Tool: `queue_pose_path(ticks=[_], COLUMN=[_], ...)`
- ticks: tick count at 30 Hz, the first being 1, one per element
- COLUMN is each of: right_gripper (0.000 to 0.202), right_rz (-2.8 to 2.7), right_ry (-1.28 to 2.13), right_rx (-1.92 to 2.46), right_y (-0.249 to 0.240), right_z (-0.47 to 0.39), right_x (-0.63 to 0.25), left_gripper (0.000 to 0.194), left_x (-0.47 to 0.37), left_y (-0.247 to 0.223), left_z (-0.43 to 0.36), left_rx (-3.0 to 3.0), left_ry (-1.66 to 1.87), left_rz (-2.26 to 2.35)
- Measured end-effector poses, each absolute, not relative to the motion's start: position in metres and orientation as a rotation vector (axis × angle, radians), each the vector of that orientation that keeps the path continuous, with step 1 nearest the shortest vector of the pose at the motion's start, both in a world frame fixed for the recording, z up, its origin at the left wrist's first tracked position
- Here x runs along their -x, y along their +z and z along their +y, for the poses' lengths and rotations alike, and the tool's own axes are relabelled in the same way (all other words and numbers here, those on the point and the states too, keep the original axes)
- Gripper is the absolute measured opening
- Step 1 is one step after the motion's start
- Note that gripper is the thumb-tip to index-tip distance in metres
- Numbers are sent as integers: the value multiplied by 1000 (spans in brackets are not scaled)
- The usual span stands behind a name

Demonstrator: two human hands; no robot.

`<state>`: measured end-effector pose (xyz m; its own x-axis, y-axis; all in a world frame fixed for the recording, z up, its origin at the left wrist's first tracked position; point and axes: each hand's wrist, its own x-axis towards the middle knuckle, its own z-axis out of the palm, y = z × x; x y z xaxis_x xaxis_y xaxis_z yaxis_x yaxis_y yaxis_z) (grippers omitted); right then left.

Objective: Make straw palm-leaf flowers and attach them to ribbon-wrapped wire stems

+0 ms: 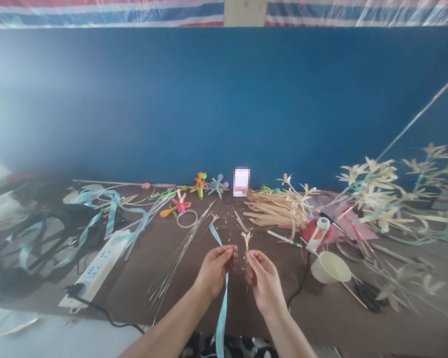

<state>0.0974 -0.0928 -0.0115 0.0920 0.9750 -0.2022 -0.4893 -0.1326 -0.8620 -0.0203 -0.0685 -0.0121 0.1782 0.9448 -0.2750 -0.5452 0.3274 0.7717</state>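
Observation:
Both of my hands are raised close together over the near middle of the brown table. My right hand is closed on the stem of a small pale flower, whose petals point up. Just left of it, my left hand is pinched; whatever lies between its fingertips is too small to name. A light blue ribbon runs behind my left hand, from the tabletop down past the table's near edge. A small pale piece is at the ribbon's far end.
Thin wires and a white power strip lie left. Pale strips, a cream cup, black-handled scissors and pale flowers are right. Colourful small figures and a white card line the back.

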Motion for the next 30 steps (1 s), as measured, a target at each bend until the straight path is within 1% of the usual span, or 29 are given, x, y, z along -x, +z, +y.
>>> queue_pose_path(ticks=[11, 19, 30], right_gripper=[16, 16, 16], right_rz=[-716, -737, -784], right_ry=[1418, 1415, 1428], right_rx=[1023, 1046, 1035], right_y=[-10, -8, -5], right_z=[-94, -92, -98], right_x=[-94, -93, -91], left_gripper=[9, 7, 10], left_x=[22, 23, 26], left_y=[-13, -14, -3], left_z=[-69, -74, -79], left_rx=[-560, -631, -648], left_ry=[1130, 1114, 1115], left_rz=[764, 800, 829])
